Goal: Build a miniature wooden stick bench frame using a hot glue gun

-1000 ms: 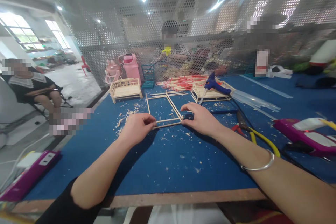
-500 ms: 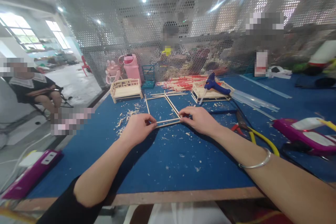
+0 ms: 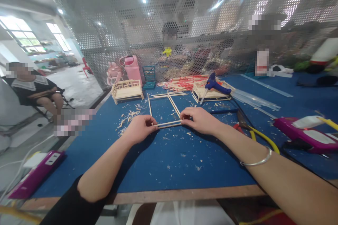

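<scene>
Left hand [image 3: 142, 128] pinched the wooden stick frame [image 3: 169, 123] at its near-left corner, right hand [image 3: 197, 121] at near-right, both closed. Frame sat on blue tabletop [image 3: 169, 168], wood scraps [image 3: 132, 114] left, glue gun [image 3: 218, 86] beyond-right.

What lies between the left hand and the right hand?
Thin wooden sticks span from the left hand to the right hand, above the blue tabletop; the head view shows this.

Daylight overexposes the windows [image 3: 19, 35] at far left, and overhead lamps [image 3: 144, 0] flare white. Soft shadows lie beneath the forearms [image 3: 108, 161] on the table [image 3: 163, 168]; the far right looks smeared.
</scene>
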Demonstrator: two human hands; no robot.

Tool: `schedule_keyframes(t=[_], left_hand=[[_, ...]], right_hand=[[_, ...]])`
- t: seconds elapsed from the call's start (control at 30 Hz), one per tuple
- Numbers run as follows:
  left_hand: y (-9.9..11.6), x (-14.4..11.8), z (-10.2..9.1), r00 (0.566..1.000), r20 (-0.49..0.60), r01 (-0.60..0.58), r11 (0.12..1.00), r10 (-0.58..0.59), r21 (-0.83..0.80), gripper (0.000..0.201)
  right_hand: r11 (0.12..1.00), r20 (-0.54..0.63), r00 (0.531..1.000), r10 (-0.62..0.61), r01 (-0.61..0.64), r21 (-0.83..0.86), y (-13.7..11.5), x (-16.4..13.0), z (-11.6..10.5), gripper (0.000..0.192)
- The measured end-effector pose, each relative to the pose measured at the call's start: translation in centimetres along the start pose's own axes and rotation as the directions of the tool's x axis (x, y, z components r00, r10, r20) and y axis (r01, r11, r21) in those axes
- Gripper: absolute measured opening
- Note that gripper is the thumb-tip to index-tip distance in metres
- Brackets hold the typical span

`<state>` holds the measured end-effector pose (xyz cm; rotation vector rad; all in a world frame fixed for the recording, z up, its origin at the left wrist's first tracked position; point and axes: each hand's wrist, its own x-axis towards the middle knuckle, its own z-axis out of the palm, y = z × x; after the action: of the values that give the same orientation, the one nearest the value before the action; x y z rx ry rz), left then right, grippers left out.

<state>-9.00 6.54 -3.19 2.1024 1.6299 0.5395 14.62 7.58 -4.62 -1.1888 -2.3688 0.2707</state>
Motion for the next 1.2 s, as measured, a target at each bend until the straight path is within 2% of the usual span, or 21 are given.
schedule_keyframes(t=[0.2, 0.37, 0.63, 0.97, 1.2], left_hand=[[0.3, -0.5, -0.4, 0.999, 0.024, -0.041, 0.999, 0.041, -0.013, 0.019], [0.2, -0.6, -0.7, 0.998, 0.055, -0.036, 0.999, 0.035, 0.014, 0.017], [0.6, -0.6, -0.7, 1.0, 0.014, -0.026, 0.998, 0.025, 0.058, 0.019], [0.5, -0.5, -0.7, 0.996, 0.071, -0.05, 0.996, 0.045, 0.067, 0.024], [0.4, -0.6, -0.7, 0.997, 0.06, -0.056, 0.998, 0.055, 0.009, 0.024]], right_hand=[[0.996, 0.071, 0.996, 0.048, -0.053, 0.071, -0.4, -0.5, -0.9, 0.008], [0.991, 0.107, 0.993, 0.055, -0.067, 0.117, -0.5, -0.4, -0.9, 0.008], [0.991, 0.104, 0.99, 0.091, -0.1, 0.086, -0.8, -0.2, -0.6, 0.011], [0.997, 0.07, 0.995, 0.075, -0.076, 0.02, -1.0, -0.1, -0.2, 0.01], [0.991, 0.112, 0.991, 0.068, -0.081, 0.109, -1.0, -0.7, -1.2, 0.009]])
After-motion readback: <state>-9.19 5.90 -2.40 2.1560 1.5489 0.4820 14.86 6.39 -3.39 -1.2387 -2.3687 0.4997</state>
